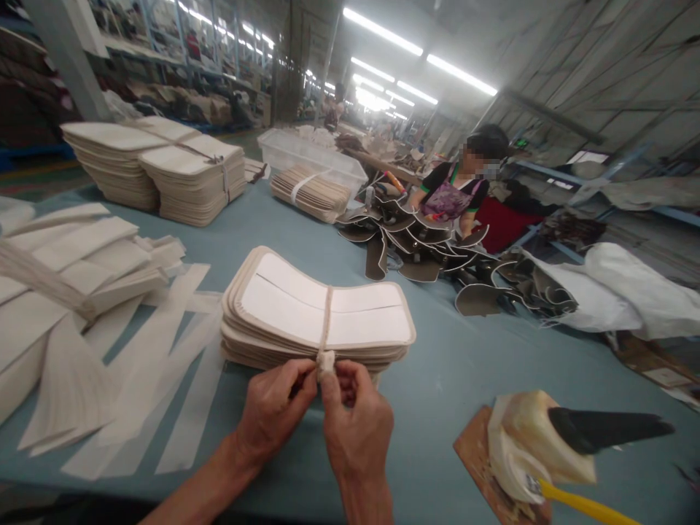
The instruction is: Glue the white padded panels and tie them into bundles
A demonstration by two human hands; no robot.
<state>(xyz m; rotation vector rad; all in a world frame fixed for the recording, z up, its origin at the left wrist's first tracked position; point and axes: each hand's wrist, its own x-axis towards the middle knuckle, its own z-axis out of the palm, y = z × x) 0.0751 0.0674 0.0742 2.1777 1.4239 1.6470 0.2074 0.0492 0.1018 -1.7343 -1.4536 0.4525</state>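
Note:
A stack of beige, round-cornered panels (295, 292) with a white top face lies in front of me, sagging in the middle. A cloth strip (327, 317) runs around it and pulls the centre down. At the stack's near edge, my left hand (278, 401) pinches the strip beside a pale bunched knot. My right hand (358, 415) grips the same strip from the other side, with the thumb against the knot. Both hands touch each other's work closely, and the fingertips are partly hidden.
Left lie loose pale strips (186, 408) and a bundle of pieces (71, 270). Behind stand tied stacks (191, 175), a banded stack (311, 191) and a plastic bin (328, 157). Dark curved pieces (415, 240) lie near a co-worker (453, 189). A glue container (525, 437) and yellow-handled brush (580, 503) sit right.

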